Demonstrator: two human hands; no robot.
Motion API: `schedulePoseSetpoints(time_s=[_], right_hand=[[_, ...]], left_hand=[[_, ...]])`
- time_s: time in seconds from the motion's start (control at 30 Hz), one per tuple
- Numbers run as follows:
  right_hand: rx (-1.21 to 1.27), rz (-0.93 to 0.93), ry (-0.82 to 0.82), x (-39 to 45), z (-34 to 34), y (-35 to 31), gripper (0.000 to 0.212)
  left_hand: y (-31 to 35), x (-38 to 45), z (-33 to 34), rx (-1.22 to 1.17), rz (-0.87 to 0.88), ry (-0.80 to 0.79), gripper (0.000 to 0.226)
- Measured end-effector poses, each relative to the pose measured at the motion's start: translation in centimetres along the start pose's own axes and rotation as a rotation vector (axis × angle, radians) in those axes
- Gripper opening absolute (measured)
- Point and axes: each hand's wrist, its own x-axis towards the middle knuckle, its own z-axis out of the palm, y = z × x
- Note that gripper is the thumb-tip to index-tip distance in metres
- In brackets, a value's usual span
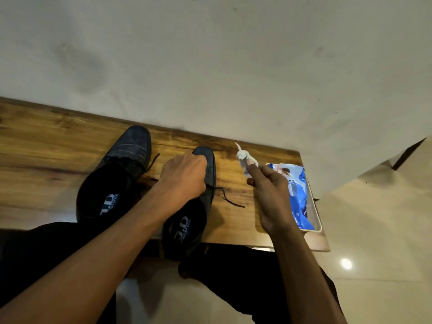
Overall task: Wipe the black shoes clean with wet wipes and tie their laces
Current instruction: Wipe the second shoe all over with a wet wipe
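Observation:
Two black lace-up shoes stand on a wooden table, toes pointing away from me. The left shoe stands free with loose laces. My left hand grips the right shoe over its vamp, and one lace end trails to the right on the wood. My right hand hovers right of that shoe and pinches a crumpled white wet wipe between fingers and thumb.
A blue pack of wet wipes lies in a shallow white tray at the table's right end. A pale wall runs directly behind the table. My dark-trousered legs are under the near edge.

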Motion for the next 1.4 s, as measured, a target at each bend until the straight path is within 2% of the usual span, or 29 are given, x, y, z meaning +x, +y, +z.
schedulePoseSetpoints(time_s=[0.17, 0.3, 0.4, 0.5, 0.63, 0.77, 0.9, 1.1, 1.27, 1.4], right_hand=[[-0.102, -0.057, -0.102, 0.4, 0.7, 1.6, 0.011], [-0.155, -0.060, -0.184, 0.2, 1.1, 2.3, 0.012], [-0.439, -0.076, -0.255, 0.7, 0.8, 3.7, 0.017], [-0.581, -0.062, -0.305, 0.7, 0.8, 4.0, 0.022], [-0.497, -0.076, -0.364, 0.3, 1.9, 3.6, 0.024], [-0.414, -0.118, -0.424, -0.2, 2.8, 3.0, 0.023], [-0.454, -0.146, -0.423, -0.5, 3.4, 2.7, 0.015], [-0.537, -0.201, -0.399, -0.3, 4.4, 3.4, 0.015], [-0.516, -0.248, -0.376, -0.3, 4.8, 3.8, 0.014], [-0.417, -0.254, -0.350, -0.6, 4.6, 3.0, 0.014]], left_hand=[[0.1, 0.2, 0.0, -0.094, -0.024, -0.014, 0.014], [-0.6, 0.4, -0.4, -0.518, -0.103, -0.064, 0.014], [-1.4, 0.4, -0.5, -0.716, -0.146, -0.079, 0.005], [-1.8, 0.2, -0.7, -0.922, -0.177, -0.060, 0.021], [-1.8, 0.1, -1.1, -1.107, -0.138, 0.024, 0.038], [-1.6, 0.1, -0.9, -1.111, -0.079, 0.085, 0.039], [-1.1, 0.0, -0.6, -1.097, -0.023, 0.113, 0.039], [-0.9, -0.1, -0.2, -1.063, 0.008, 0.168, 0.034], [-2.6, -0.3, -0.4, -0.806, 0.007, 0.137, 0.039], [-4.3, -1.1, -0.3, -0.695, -0.015, 0.107, 0.023]])
